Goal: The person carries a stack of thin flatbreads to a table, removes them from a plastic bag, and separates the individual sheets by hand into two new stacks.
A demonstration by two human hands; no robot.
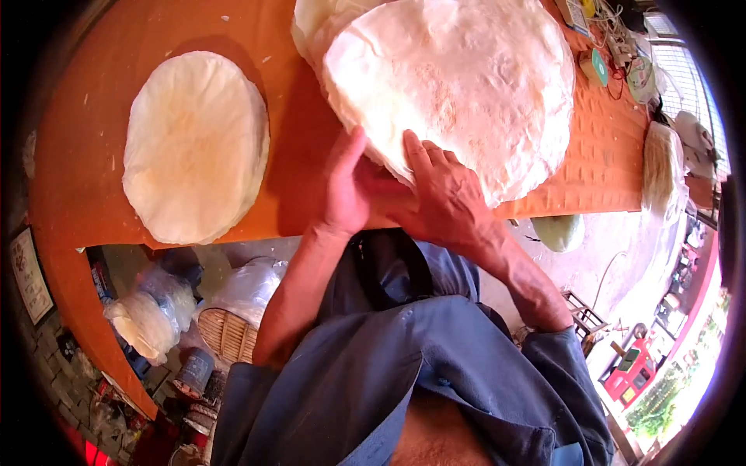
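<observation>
A large stack of thin, pale round sheets (466, 85) lies on the orange-covered table (299, 171), its lower left edge close to me. My right hand (447, 190) rests on that edge with its fingers spread on the top sheet. At the stack's lower left rim, my left hand (346, 186) is held upright, fingers stretched and thumb side toward the sheets, nothing in its grasp. To the left lies a smaller stack of oval pale sheets (194, 147), apart from both hands.
Cables (614, 31) and a tape roll (597, 68) sit at the table's far right. A wrapped bundle (663, 175) is at the right end. Below the table are plastic bags (252, 287), a woven basket (227, 332) and a bucket (194, 371).
</observation>
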